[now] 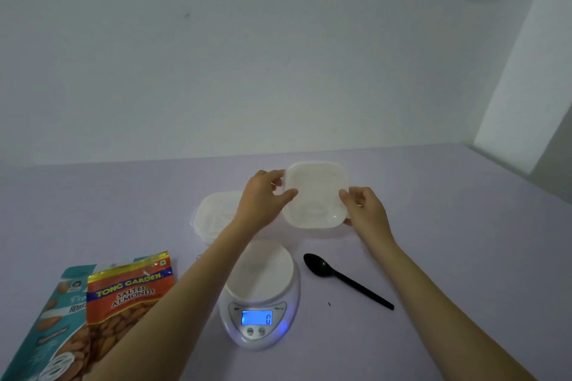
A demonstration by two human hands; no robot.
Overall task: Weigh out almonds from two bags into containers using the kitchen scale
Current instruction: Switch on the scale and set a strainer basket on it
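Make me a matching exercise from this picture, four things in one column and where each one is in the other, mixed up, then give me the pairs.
Things
1. black spoon
2. kitchen scale
3. orange almond bag
4. held container

Places
A. between both hands, beyond the scale
B. lying on the table right of the scale
C. front left, overlapping a teal bag
D. centre of the table, display lit and reading 0

Pairs: 1-B, 2-D, 3-C, 4-A
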